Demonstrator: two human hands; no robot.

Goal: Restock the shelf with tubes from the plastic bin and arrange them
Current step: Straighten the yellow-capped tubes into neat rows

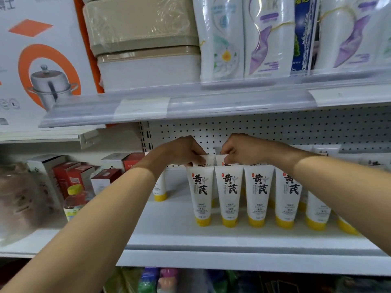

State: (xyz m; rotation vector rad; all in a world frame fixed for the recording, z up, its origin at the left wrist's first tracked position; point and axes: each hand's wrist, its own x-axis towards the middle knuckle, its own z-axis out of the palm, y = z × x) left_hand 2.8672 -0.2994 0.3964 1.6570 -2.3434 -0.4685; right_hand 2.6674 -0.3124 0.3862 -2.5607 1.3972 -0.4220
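Note:
Several white tubes with yellow caps and black lettering stand cap-down in a front row on the white shelf. More tubes stand behind them. My left hand pinches the top edge of a second-row tube. My right hand pinches the top of the neighbouring second-row tube. One tube stands apart at the left, partly hidden by my left forearm. The plastic bin is not in view.
Red and white boxes and a yellow-capped bottle fill the shelf section to the left. White pegboard backs the shelf. The shelf above carries beige containers and white refill pouches. Colourful packages sit below.

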